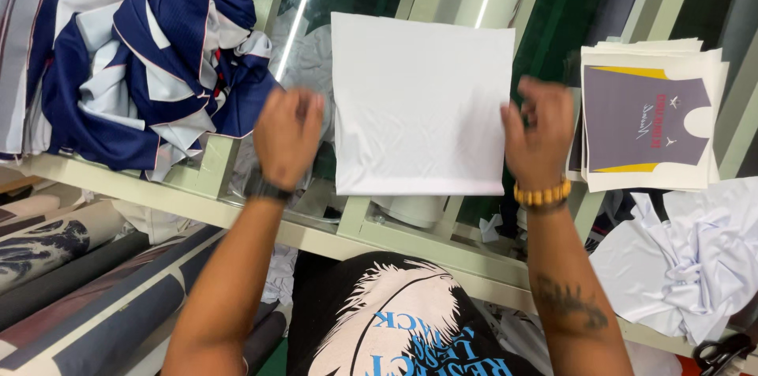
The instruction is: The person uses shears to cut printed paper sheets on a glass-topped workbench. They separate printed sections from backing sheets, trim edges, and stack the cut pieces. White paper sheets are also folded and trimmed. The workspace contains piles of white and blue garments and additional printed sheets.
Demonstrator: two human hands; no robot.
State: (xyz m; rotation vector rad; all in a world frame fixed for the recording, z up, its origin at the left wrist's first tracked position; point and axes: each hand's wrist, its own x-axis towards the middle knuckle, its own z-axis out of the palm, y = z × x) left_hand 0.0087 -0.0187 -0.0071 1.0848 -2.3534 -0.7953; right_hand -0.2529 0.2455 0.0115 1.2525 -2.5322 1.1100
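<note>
Head view, looking down on a glass-topped table [442,254] with a pale green frame. A white fabric panel [422,104], roughly square and faintly creased, lies flat on the glass at centre. The right hand [539,133] sits at the panel's right edge, fingers curled in on that edge, apparently pinching the cloth, though the contact itself is hidden under the knuckles; a beaded bracelet [542,194] is on that wrist. The left hand [287,133] is blurred, just beside the panel's left edge but seemingly apart from it, fingers loosely bent and holding nothing visible; whether a fingertip touches the cloth cannot be told. A dark wristwatch [267,188] is on that wrist. Judged step: laying the panel out and squaring it on the glass, one side anchored, the other not yet gripped. The next move would call for the left hand to close on the near left edge and draw evenly against the right so the creases flatten. To the right, a stack of printed paper sheets [649,117] showing a grey and yellow vest shape; below it, crumpled white fabric [685,261]. Far left, a heap of navy and white garments [138,60]. Scissors [722,352] at bottom right.
</note>
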